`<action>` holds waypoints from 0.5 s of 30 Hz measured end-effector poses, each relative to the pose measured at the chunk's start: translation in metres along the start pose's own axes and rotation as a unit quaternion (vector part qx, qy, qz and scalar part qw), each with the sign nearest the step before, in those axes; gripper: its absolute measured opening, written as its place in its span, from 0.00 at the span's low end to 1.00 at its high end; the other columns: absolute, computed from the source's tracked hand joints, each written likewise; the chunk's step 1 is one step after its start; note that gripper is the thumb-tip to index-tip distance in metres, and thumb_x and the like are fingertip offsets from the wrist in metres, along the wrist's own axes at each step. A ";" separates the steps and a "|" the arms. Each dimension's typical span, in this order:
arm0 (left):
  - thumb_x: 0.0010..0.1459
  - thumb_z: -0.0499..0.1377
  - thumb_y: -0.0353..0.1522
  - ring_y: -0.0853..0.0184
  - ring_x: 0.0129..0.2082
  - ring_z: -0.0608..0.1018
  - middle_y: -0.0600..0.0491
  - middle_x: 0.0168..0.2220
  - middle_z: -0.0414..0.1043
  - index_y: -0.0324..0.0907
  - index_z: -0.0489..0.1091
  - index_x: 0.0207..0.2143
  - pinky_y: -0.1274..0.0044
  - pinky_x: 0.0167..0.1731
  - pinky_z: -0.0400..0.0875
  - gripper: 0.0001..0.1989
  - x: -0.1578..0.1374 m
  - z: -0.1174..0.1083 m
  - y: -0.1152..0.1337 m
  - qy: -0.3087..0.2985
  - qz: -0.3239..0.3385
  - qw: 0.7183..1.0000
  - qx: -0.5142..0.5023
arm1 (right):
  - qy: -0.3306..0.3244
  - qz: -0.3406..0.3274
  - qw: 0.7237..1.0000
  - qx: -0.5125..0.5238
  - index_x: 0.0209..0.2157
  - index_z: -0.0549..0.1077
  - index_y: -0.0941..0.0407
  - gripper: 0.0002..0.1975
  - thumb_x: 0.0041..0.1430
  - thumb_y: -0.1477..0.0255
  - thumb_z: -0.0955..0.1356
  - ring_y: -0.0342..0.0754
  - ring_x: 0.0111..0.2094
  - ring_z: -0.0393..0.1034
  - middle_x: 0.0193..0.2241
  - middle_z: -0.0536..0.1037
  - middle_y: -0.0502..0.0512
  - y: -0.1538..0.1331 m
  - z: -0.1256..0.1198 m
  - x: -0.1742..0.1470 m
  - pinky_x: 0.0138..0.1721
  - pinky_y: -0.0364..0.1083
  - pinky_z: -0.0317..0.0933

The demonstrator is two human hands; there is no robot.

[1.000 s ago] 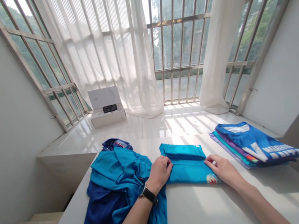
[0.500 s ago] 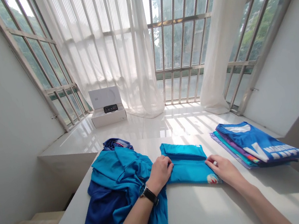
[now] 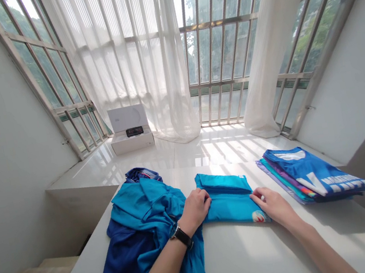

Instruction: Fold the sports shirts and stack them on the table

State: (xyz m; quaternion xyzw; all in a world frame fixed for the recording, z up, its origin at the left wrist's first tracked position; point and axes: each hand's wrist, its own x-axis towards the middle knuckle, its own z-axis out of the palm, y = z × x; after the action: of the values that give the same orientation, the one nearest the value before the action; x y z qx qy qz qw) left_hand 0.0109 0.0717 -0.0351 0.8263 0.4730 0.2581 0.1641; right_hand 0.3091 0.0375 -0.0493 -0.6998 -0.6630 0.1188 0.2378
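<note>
A turquoise garment (image 3: 228, 208), folded into a flat rectangle with a round red-and-white emblem at its lower right corner, lies on the white table (image 3: 239, 258). My left hand (image 3: 196, 205), with a black-strapped watch on the wrist, is closed on the garment's left edge. At the opposite edge, my right hand (image 3: 268, 203) pinches the fabric between thumb and fingers. Left of the folded garment, a loose heap of turquoise cloth (image 3: 149, 208) lies over dark blue cloth (image 3: 120, 265), partly under my left forearm.
To the right is a stack of folded shirts (image 3: 316, 174), a blue one with white lettering on top. Beyond the table, an open white box (image 3: 132, 143) with a black device (image 3: 134, 131) stands on the sill. White curtains (image 3: 156, 66) hang before the barred windows.
</note>
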 end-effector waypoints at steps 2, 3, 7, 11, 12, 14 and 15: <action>0.65 0.58 0.30 0.62 0.41 0.76 0.50 0.40 0.74 0.42 0.73 0.37 0.74 0.42 0.71 0.04 0.000 -0.001 0.001 -0.001 0.000 1.000 -0.002 | 0.001 0.002 1.000 -0.003 0.30 0.74 0.51 0.16 0.61 0.59 0.61 0.51 0.33 0.74 0.31 0.79 0.55 -0.001 -0.001 0.000 0.36 0.47 0.62; 0.65 0.58 0.30 0.62 0.41 0.76 0.50 0.40 0.74 0.42 0.73 0.37 0.74 0.42 0.71 0.04 0.000 -0.001 0.001 -0.001 -0.001 1.000 -0.003 | 0.000 0.003 1.000 -0.003 0.30 0.74 0.51 0.16 0.62 0.59 0.61 0.51 0.33 0.74 0.31 0.79 0.55 -0.002 -0.001 -0.001 0.36 0.47 0.62; 0.65 0.58 0.30 0.62 0.41 0.76 0.49 0.40 0.74 0.42 0.73 0.37 0.74 0.42 0.71 0.04 0.000 -0.002 0.002 -0.004 -0.004 1.000 -0.002 | -0.004 0.004 1.000 0.001 0.30 0.74 0.52 0.16 0.62 0.58 0.61 0.52 0.33 0.74 0.32 0.79 0.55 -0.001 0.000 -0.001 0.36 0.47 0.62; 0.65 0.58 0.30 0.61 0.41 0.76 0.49 0.40 0.74 0.42 0.73 0.37 0.74 0.42 0.71 0.04 0.000 -0.002 0.002 -0.004 -0.004 1.000 0.001 | -0.008 0.004 1.000 0.002 0.30 0.74 0.52 0.16 0.62 0.58 0.60 0.52 0.34 0.73 0.32 0.79 0.56 -0.001 0.000 -0.001 0.37 0.48 0.63; 0.66 0.58 0.30 0.61 0.41 0.76 0.49 0.40 0.74 0.42 0.73 0.37 0.74 0.42 0.71 0.05 0.000 -0.002 0.002 -0.003 -0.003 1.000 0.001 | -0.009 0.003 1.000 0.000 0.30 0.74 0.52 0.16 0.62 0.59 0.60 0.52 0.34 0.73 0.32 0.79 0.56 -0.002 -0.001 -0.001 0.37 0.48 0.63; 0.66 0.57 0.31 0.61 0.41 0.76 0.49 0.40 0.74 0.42 0.73 0.37 0.74 0.42 0.71 0.05 0.000 -0.002 0.002 -0.003 -0.002 1.000 0.002 | -0.011 0.004 1.000 -0.003 0.31 0.74 0.52 0.16 0.62 0.59 0.60 0.52 0.34 0.73 0.32 0.79 0.56 -0.002 -0.002 -0.001 0.37 0.48 0.62; 0.66 0.57 0.31 0.61 0.41 0.76 0.49 0.40 0.74 0.42 0.73 0.37 0.74 0.42 0.71 0.05 -0.001 -0.002 0.002 -0.003 -0.002 1.000 0.003 | -0.011 0.004 1.000 -0.004 0.31 0.74 0.52 0.16 0.62 0.59 0.60 0.52 0.34 0.73 0.32 0.79 0.56 -0.003 -0.002 -0.001 0.37 0.48 0.62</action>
State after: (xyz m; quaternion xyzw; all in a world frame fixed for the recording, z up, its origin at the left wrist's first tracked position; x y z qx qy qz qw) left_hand 0.0107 0.0705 -0.0329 0.8267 0.4745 0.2540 0.1640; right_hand 0.3077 0.0363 -0.0463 -0.7023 -0.6631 0.1250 0.2269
